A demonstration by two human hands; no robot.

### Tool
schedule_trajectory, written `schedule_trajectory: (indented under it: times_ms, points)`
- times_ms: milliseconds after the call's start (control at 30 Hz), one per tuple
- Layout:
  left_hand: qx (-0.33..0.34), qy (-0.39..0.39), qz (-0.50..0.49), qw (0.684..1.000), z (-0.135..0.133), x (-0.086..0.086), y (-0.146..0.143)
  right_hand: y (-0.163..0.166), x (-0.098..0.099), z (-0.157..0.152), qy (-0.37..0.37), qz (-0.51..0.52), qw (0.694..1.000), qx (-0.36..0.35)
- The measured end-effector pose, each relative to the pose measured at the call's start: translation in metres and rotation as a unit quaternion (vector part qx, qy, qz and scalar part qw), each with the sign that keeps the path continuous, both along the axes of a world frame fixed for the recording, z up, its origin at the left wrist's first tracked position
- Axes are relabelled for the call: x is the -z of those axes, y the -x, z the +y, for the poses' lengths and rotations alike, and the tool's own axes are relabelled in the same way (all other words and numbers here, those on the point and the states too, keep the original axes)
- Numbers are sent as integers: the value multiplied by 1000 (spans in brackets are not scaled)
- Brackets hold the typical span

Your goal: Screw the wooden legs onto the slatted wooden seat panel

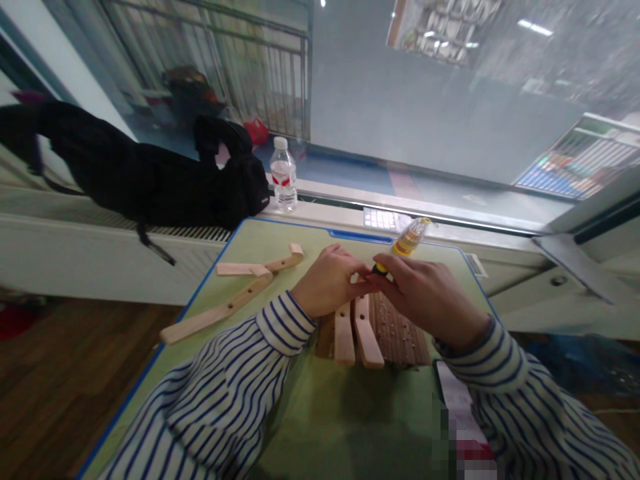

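Note:
My left hand (327,280) and my right hand (427,297) meet over the middle of a green table (310,413). My right hand is closed around a screwdriver with a yellow, translucent handle (407,240) that sticks up and away from me. My left hand's fingers pinch together at the tool's lower end; what they hold is too small to make out. Under both hands lie two pale wooden slats (356,333) on a brown wooden board (400,337).
Two long wooden pieces with holes (225,308) lie on the table's left part. A water bottle (283,175) and a black bag (150,173) rest on the window sill behind. A phone-like object (457,400) lies at the table's right edge.

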State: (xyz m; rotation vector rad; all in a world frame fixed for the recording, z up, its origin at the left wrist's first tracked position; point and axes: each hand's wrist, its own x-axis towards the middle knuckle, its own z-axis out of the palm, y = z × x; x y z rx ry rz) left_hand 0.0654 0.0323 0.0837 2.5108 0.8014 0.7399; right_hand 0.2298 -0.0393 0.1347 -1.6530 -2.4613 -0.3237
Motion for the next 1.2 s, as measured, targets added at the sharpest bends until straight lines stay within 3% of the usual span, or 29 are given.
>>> schedule_trajectory:
  times_ms: [400,1200]
  points:
    - [4,0,-3,1000,2,0,1,-4,-14,3,52,42,994,-81]
    - [41,10,10,999,3,-2,3,-2,6,2,-35,42,998,-15]
